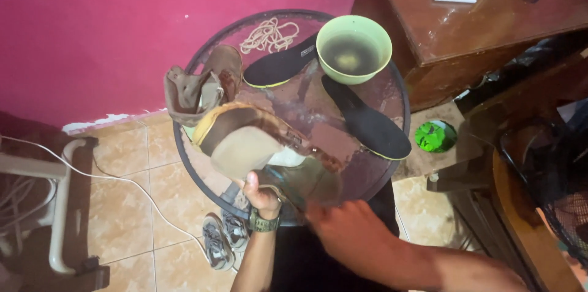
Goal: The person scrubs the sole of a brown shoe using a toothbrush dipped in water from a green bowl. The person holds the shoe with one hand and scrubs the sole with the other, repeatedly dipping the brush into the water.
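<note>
My left hand (260, 193), with a watch on the wrist, grips a worn brown boot (257, 145) from below and holds it tilted over a round glass table (392, 84). Just right of it, my right hand (340, 228) is blurred against the boot's lower side; what it holds I cannot tell. A second brown boot (202, 87) stands on the table's left side. Two black insoles (278, 65) (366, 122) lie on the glass beside a green bowl (353, 48) of murky water. Coiled beige laces (268, 35) lie at the far edge.
A pink wall rises behind the table. To the right stands a brown wooden desk (484, 16) with papers on it. A green round lid (435, 136) lies on a low shelf. On the tiled floor are grey sneakers (223, 240), a white cable (122, 175) and a white frame (58, 206).
</note>
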